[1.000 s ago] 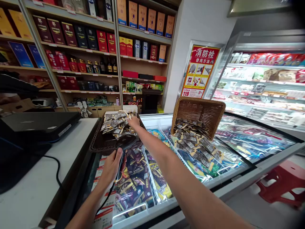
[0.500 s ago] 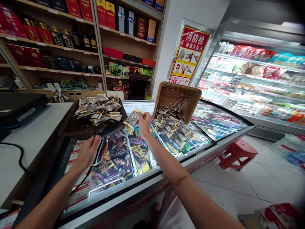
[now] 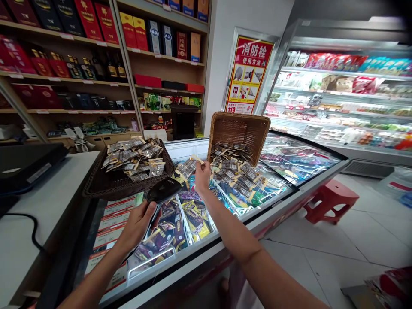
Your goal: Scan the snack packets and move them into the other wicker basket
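My left hand (image 3: pixel 141 221) is wrapped round the handle of a black barcode scanner (image 3: pixel 163 189), whose head tilts up to the right over the freezer. In my right hand (image 3: pixel 202 175), closed in a pinch, is a small clear-and-tan snack packet (image 3: pixel 186 169), held above the freezer glass. A dark wicker basket (image 3: pixel 93 182) heaped with similar packets (image 3: pixel 131 156) stands left of it. To the right, a brown wicker basket (image 3: pixel 240 128) lies tipped on its side, its packets (image 3: pixel 238 171) spilling onto the glass.
The chest freezer (image 3: pixel 225 246) holds bagged ice creams in wire baskets. A white counter (image 3: pixel 61 206) with a black device (image 3: pixel 32 165) borders it on the left. On the floor at right stands a red stool (image 3: pixel 333 199). Shelves (image 3: pixel 80 81) of boxes and bottles line the back.
The scanner in my left hand has moved right, nearer the packet. My right hand has shifted slightly right and down in view, still pinching the packet. The camera view has moved a little.
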Motion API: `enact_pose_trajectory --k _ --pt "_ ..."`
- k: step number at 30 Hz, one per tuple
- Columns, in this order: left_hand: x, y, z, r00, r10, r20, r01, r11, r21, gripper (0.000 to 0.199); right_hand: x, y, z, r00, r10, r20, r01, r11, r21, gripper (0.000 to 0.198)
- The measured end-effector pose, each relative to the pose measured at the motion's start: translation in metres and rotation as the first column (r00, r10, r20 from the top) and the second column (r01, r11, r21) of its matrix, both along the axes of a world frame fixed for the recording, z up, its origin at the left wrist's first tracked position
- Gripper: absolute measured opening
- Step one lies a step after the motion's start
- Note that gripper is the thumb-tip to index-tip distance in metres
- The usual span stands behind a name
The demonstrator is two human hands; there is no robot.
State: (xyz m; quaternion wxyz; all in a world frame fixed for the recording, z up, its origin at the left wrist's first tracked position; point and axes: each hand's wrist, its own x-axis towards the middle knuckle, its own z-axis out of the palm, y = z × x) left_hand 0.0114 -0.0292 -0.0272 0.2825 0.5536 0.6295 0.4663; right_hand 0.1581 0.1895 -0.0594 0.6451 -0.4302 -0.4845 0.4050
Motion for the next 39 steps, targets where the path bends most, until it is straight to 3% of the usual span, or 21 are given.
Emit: enact_pose_trajectory --k 7,21,31,39 --pt "-0.008 0.006 -0.008 0.983 0.08 0.168 -0.082 0.997 0.005 0.062 0.006 -0.001 0.003 0.996 -0.063 0.058 0.063 0.998 0.008 0.034" --pt "-0.007 0.01 -0.009 0.982 0.076 0.173 -0.085 0.995 0.045 0.055 0.006 -0.011 0.002 0.998 -0.003 -0.067 0.003 1.0 0.001 0.027" --pt "-0.003 0.01 -0.006 0.997 -0.039 0.072 0.036 0.998 0.053 0.06 0.004 -0.011 0.003 0.985 0.043 -0.164 -0.046 0.999 -0.012 0.026" --pt "-0.008 0.008 -0.005 0.999 -0.033 -0.023 0.035 0.997 0.074 0.06 0.008 -0.011 0.009 0.992 0.031 -0.123 -0.038 0.998 -0.058 0.024"
